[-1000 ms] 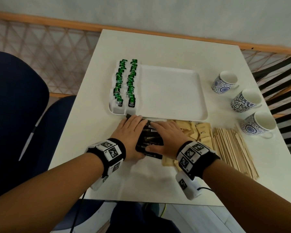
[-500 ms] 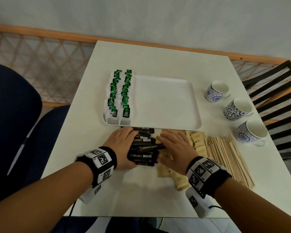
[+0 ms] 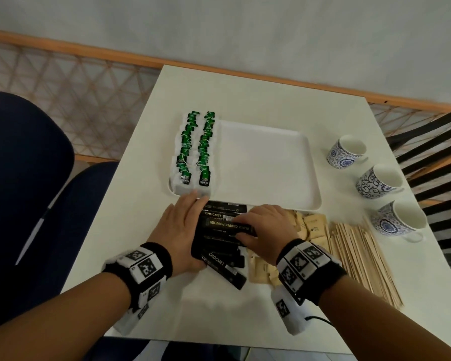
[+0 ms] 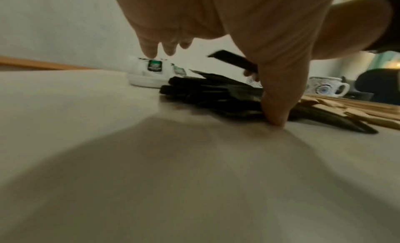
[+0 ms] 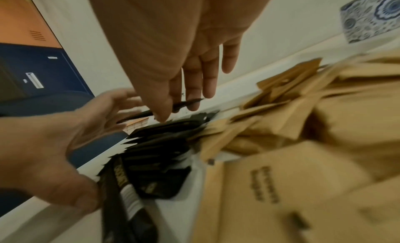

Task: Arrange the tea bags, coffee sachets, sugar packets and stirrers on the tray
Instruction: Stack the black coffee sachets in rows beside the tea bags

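A white tray (image 3: pixel 263 162) lies mid-table, with two columns of green tea bags (image 3: pixel 195 149) along its left side. In front of it sits a loose pile of black coffee sachets (image 3: pixel 219 246). My left hand (image 3: pixel 182 230) rests against the pile's left side, fingers straight, thumb (image 4: pixel 279 101) pressed to the table. My right hand (image 3: pixel 266 225) pinches one coffee sachet (image 3: pixel 227 226) between thumb and fingers, raised just above the pile (image 5: pixel 184 103). Brown sugar packets (image 3: pixel 313 225) lie right of the pile, partly under my right wrist. Wooden stirrers (image 3: pixel 359 256) lie further right.
Three blue-patterned cups (image 3: pixel 346 151) (image 3: pixel 378 181) (image 3: pixel 399 220) stand along the table's right side. A blue chair (image 3: pixel 24 178) is off the left edge and a black slatted chair (image 3: pixel 432 157) off the right. The tray's right part is bare.
Both hands lay flat over the sachet pile a second ago. Since then the right hand has pinched one sachet and lifted it slightly. The left hand has slid to the pile's left side.
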`<state>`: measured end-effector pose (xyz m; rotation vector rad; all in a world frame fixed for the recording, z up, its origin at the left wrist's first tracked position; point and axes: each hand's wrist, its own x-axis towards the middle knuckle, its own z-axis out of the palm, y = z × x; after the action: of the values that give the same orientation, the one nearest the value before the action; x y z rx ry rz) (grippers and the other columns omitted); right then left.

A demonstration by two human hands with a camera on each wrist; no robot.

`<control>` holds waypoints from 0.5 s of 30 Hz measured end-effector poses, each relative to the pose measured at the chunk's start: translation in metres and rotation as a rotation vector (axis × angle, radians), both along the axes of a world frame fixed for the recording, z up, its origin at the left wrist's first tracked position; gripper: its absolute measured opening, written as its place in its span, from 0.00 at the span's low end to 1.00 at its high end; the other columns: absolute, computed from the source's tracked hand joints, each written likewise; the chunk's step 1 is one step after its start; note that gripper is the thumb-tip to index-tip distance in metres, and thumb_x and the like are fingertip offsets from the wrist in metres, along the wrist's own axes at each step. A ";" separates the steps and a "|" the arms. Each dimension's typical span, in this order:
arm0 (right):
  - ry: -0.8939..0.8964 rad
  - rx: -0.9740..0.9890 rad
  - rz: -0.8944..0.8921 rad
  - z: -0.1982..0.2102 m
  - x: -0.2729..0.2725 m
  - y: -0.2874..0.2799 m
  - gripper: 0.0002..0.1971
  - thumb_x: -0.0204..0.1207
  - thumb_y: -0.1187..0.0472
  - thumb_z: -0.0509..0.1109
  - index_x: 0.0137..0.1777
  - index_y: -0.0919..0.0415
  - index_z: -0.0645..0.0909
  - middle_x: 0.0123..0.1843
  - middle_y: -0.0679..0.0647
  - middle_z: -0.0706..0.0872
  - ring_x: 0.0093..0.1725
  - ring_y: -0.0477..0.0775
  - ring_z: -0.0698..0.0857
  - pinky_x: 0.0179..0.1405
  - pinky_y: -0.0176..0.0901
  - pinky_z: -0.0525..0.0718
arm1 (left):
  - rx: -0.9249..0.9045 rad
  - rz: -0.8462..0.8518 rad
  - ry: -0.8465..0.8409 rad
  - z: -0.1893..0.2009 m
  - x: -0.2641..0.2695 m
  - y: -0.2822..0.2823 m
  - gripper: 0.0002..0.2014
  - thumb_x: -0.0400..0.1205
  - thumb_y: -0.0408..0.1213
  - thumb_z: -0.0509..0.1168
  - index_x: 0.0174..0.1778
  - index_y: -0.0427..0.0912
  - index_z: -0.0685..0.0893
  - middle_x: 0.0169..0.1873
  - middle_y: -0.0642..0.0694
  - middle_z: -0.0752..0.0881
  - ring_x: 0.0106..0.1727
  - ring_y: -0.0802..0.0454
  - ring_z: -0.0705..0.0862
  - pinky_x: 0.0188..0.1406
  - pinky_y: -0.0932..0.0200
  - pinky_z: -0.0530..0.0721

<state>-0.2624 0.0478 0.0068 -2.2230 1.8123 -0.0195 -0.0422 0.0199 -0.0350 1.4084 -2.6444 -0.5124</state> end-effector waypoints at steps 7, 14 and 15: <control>-0.066 0.012 0.033 -0.004 0.009 0.009 0.26 0.63 0.36 0.73 0.60 0.44 0.77 0.58 0.44 0.77 0.59 0.51 0.74 0.63 0.45 0.74 | -0.047 -0.130 -0.127 0.004 -0.021 0.000 0.59 0.66 0.62 0.67 0.79 0.51 0.30 0.82 0.46 0.34 0.83 0.49 0.33 0.79 0.52 0.30; 0.016 0.121 0.236 -0.012 0.008 0.032 0.18 0.63 0.38 0.73 0.50 0.46 0.82 0.48 0.46 0.83 0.47 0.52 0.81 0.43 0.45 0.75 | 0.075 -0.071 -0.173 0.005 -0.026 -0.010 0.60 0.61 0.61 0.71 0.82 0.47 0.43 0.80 0.48 0.55 0.82 0.48 0.53 0.83 0.49 0.46; 0.013 0.108 0.236 -0.014 0.009 0.030 0.15 0.64 0.42 0.74 0.49 0.47 0.83 0.47 0.47 0.84 0.46 0.53 0.83 0.41 0.44 0.76 | 0.077 -0.076 -0.184 0.005 -0.026 -0.011 0.60 0.60 0.61 0.71 0.82 0.46 0.43 0.80 0.48 0.55 0.81 0.48 0.54 0.83 0.49 0.46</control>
<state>-0.2533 0.0774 -0.0072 -2.3477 1.5070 0.1359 -0.0677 0.0087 -0.0301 1.4459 -2.8614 -0.5216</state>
